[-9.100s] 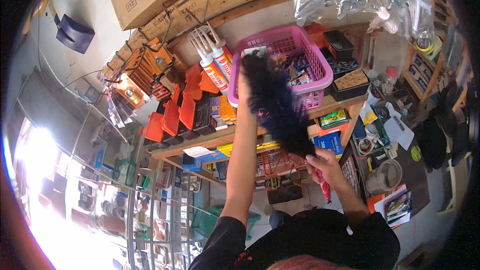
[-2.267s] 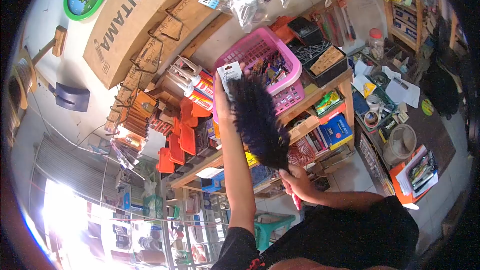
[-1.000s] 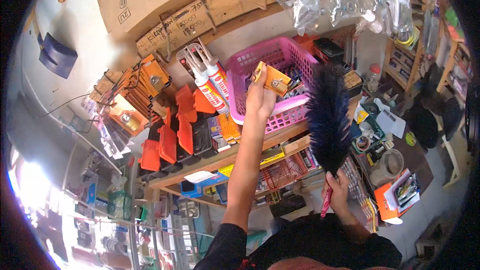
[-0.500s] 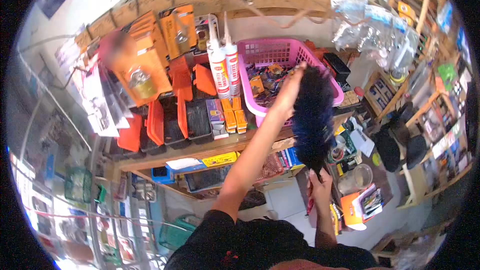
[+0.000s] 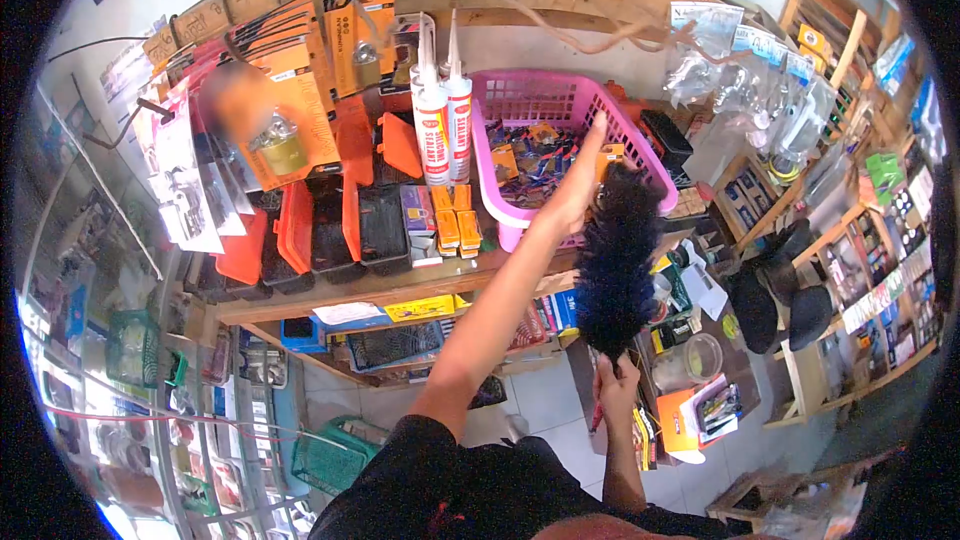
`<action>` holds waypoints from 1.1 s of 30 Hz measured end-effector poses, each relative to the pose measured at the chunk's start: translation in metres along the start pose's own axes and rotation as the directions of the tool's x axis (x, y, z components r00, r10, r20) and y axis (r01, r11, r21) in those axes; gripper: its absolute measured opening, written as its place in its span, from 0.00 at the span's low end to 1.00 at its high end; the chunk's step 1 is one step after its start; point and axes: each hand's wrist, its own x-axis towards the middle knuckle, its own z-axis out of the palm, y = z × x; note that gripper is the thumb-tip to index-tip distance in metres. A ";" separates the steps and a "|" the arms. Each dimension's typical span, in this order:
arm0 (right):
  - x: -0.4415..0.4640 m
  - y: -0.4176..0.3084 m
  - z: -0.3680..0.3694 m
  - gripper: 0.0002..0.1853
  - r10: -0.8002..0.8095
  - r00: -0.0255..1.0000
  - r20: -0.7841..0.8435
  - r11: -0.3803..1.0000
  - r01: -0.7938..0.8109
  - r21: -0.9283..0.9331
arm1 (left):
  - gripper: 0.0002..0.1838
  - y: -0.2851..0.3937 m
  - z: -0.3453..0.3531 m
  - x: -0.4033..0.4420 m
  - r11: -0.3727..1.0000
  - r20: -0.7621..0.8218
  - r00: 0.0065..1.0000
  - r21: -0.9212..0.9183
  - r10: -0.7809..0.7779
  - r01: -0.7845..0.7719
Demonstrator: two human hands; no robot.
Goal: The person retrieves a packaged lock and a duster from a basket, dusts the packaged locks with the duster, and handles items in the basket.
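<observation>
My left hand [image 5: 574, 198] reaches over the right part of a pink basket [image 5: 507, 211] full of small packets. Its fingers are round a small orange packet [image 5: 611, 153], partly hidden behind the duster and the hand. Lower right, my right hand [image 5: 617, 380] grips the red handle [image 5: 598, 414] of a dark feather duster [image 5: 617, 265]. The duster stands upright, with its fluffy head beside my left wrist, in front of the basket's right side. Two sealant tubes [image 5: 431, 130] stand left of the basket.
Orange-lidded black boxes [image 5: 384, 230] and small orange boxes [image 5: 457, 225] line the wooden shelf [image 5: 400, 289]. Carded padlocks [image 5: 282, 147] hang at the left, plastic bags [image 5: 745, 75] at the upper right. A clear tub [image 5: 703, 357] stands on the lower right table.
My left hand has moved from the basket's middle to its right side with the orange packet. The duster has shifted slightly left and down in my right hand. The view has turned rightward.
</observation>
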 end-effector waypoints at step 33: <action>0.067 -0.021 -0.064 0.07 0.108 0.902 0.419 0.944 -0.225 0.241 | 0.52 -0.010 0.037 -0.006 0.959 -0.334 0.901 0.163 0.276 -0.233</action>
